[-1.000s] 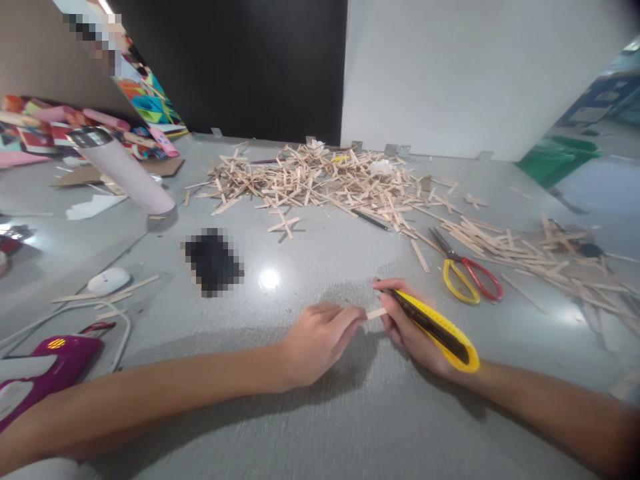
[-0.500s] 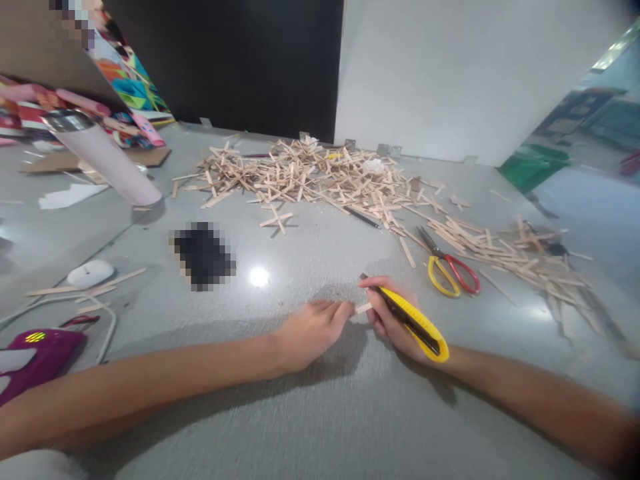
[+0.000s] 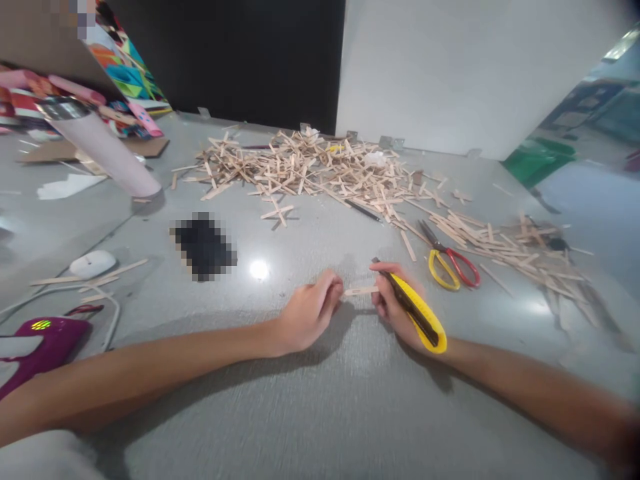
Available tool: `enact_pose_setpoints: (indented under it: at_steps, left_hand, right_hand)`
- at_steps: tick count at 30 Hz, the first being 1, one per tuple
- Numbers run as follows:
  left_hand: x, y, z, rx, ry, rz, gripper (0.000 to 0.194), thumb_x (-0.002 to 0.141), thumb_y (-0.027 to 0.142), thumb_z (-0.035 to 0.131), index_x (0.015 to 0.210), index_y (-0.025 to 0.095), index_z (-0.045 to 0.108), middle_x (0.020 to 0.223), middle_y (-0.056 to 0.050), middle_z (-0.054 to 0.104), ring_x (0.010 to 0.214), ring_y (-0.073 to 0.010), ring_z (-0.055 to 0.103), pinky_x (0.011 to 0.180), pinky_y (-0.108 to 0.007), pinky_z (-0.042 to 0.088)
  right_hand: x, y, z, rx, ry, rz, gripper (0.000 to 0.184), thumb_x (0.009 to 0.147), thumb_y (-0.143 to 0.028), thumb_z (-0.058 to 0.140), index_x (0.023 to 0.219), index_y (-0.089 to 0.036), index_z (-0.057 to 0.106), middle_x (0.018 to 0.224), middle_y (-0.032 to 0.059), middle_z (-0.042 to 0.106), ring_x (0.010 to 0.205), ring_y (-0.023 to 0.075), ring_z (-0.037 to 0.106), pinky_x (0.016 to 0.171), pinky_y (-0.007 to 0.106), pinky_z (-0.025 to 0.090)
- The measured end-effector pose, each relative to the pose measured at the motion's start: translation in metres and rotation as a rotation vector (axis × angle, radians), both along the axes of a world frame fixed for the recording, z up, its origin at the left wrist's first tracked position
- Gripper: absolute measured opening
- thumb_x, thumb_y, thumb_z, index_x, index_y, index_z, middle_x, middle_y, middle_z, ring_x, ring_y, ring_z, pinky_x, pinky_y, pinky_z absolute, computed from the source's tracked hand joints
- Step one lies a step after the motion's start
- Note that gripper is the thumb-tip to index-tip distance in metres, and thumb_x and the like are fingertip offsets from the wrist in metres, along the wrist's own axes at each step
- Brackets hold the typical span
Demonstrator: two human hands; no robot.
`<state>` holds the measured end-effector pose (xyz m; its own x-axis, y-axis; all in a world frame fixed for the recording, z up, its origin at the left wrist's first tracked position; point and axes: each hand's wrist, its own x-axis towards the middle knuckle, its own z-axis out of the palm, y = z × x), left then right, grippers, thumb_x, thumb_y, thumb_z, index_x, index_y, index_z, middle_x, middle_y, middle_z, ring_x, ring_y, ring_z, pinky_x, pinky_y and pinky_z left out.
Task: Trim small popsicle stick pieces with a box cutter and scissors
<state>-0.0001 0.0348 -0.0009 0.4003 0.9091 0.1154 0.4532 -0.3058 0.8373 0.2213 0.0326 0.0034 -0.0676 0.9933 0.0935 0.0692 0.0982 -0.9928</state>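
Note:
My right hand is wrapped round a yellow utility knife, which lies along the hand with its blade end pointing away from me. The fingers of that same hand also grip a short flat wooden stick that points left. Just beyond the stick's free end is my left hand, its fingers curled closed. Whether these fingertips touch the stick or hide something small, I cannot tell. Both hands are slightly above the grey table.
A heap of wooden sticks spreads along the back, with a stick cross before it. Scissors lie at right. On the left are a pixelated dark object, a pink bottle, a white mouse and a purple glue gun.
My left hand has turned and drawn slightly left and away from me, its fingers curled upward. More of the stick shows between the hands. My right hand has shifted slightly forward, still holding the utility knife.

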Motion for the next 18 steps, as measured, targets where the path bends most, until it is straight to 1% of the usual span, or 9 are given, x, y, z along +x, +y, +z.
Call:
enact_pose_setpoints:
  at_steps: [4, 8, 10, 12, 13, 16, 18]
  left_hand:
    - [0.001, 0.001, -0.002, 0.007, -0.081, 0.018, 0.017, 0.113, 0.04, 0.049, 0.112, 0.023, 0.052, 0.074, 0.005, 0.062, 0.057, -0.0129, 0.057, 0.058, -0.025, 0.041]
    - [0.001, 0.007, -0.003, -0.097, -0.212, -0.009, 0.021, 0.112, 0.04, 0.054, 0.122, 0.021, 0.058, 0.081, 0.002, 0.065, 0.054, -0.0104, 0.054, 0.052, -0.023, 0.038]
    - [0.001, 0.01, -0.002, -0.126, -0.254, -0.004, 0.021, 0.112, 0.038, 0.056, 0.122, 0.02, 0.061, 0.075, 0.004, 0.061, 0.053, -0.01, 0.052, 0.052, -0.022, 0.037]
    - [0.001, 0.011, -0.001, -0.124, -0.257, -0.011, 0.022, 0.111, 0.04, 0.058, 0.118, 0.019, 0.064, 0.068, 0.006, 0.056, 0.053, -0.0102, 0.05, 0.052, -0.022, 0.035]
    - [0.001, 0.011, 0.0, -0.12, -0.253, -0.025, 0.024, 0.111, 0.041, 0.059, 0.115, 0.019, 0.066, 0.067, 0.005, 0.055, 0.053, -0.0104, 0.051, 0.052, -0.022, 0.035]
    - [0.001, 0.011, 0.0, -0.103, -0.242, -0.077, 0.029, 0.111, 0.044, 0.058, 0.11, 0.018, 0.069, 0.076, 0.001, 0.064, 0.058, -0.0109, 0.055, 0.055, -0.022, 0.038]
    - [0.001, 0.011, -0.001, -0.098, -0.23, -0.087, 0.03, 0.111, 0.044, 0.056, 0.109, 0.017, 0.069, 0.079, 0.0, 0.066, 0.061, -0.0114, 0.057, 0.057, -0.022, 0.039]
  right_hand:
    - [0.002, -0.002, 0.0, 0.006, -0.024, -0.014, 0.034, 0.106, -0.059, 0.07, 0.118, -0.027, 0.069, 0.065, -0.0066, 0.061, 0.045, 0.0099, 0.053, 0.041, 0.021, 0.045]
    - [0.003, -0.002, -0.003, 0.026, -0.019, 0.016, 0.031, 0.107, -0.056, 0.071, 0.12, -0.027, 0.069, 0.071, -0.0044, 0.067, 0.048, 0.0111, 0.059, 0.042, 0.022, 0.05]
    - [0.003, -0.003, -0.004, 0.034, -0.012, 0.046, 0.029, 0.107, -0.054, 0.072, 0.118, -0.027, 0.07, 0.072, -0.0033, 0.069, 0.051, 0.0121, 0.062, 0.044, 0.022, 0.052]
    - [0.003, -0.003, -0.004, 0.04, -0.008, 0.071, 0.027, 0.107, -0.052, 0.072, 0.116, -0.027, 0.071, 0.073, -0.0023, 0.07, 0.052, 0.0126, 0.064, 0.045, 0.023, 0.052]
    - [0.002, -0.004, -0.004, 0.044, -0.01, 0.079, 0.026, 0.107, -0.051, 0.072, 0.116, -0.027, 0.071, 0.073, -0.0021, 0.069, 0.053, 0.0127, 0.064, 0.045, 0.023, 0.052]
    - [0.002, -0.005, -0.005, 0.057, -0.017, 0.083, 0.023, 0.104, -0.048, 0.075, 0.113, -0.027, 0.074, 0.07, -0.0029, 0.066, 0.053, 0.0127, 0.061, 0.047, 0.024, 0.052]
    - [0.002, -0.005, -0.006, 0.071, -0.022, 0.086, 0.021, 0.102, -0.045, 0.077, 0.112, -0.027, 0.075, 0.068, -0.0033, 0.064, 0.053, 0.013, 0.06, 0.048, 0.024, 0.052]
